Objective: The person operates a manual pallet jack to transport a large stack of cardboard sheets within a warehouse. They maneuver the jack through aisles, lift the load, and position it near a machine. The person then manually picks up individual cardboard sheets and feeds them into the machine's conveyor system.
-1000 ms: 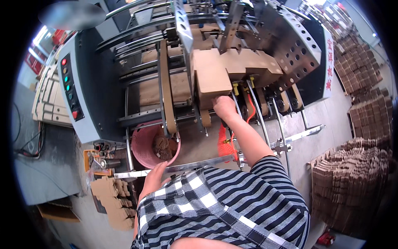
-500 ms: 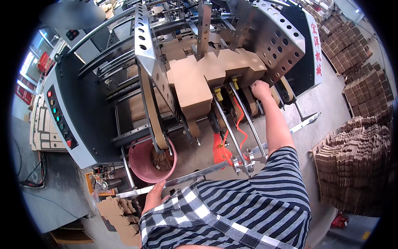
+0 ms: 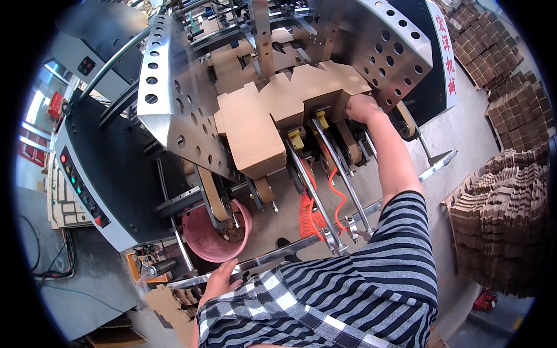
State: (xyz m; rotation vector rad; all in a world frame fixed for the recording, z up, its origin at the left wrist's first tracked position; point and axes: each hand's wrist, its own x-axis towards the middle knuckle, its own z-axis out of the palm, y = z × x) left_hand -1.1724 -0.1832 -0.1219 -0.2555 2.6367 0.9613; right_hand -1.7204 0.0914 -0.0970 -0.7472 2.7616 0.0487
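Just left of the right perforated plate (image 3: 406, 55), your cardboard stack (image 3: 249, 130) looks already gathered; flat cardboard sheets (image 3: 232, 69) farther back from that plate appear separate. The stack is plain brown, its far edge notched. Your right hand (image 3: 361, 108) curls at its end nearest the plate; whether it grips, I cannot tell. Your left hand (image 3: 220, 279), fingers parted, is well in front.

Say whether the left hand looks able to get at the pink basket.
Probably yes: the left hand looks empty and appears close to the pink basket; the metal rail crosses between them, but reaching over it seems feasible. Depth is uncertain.
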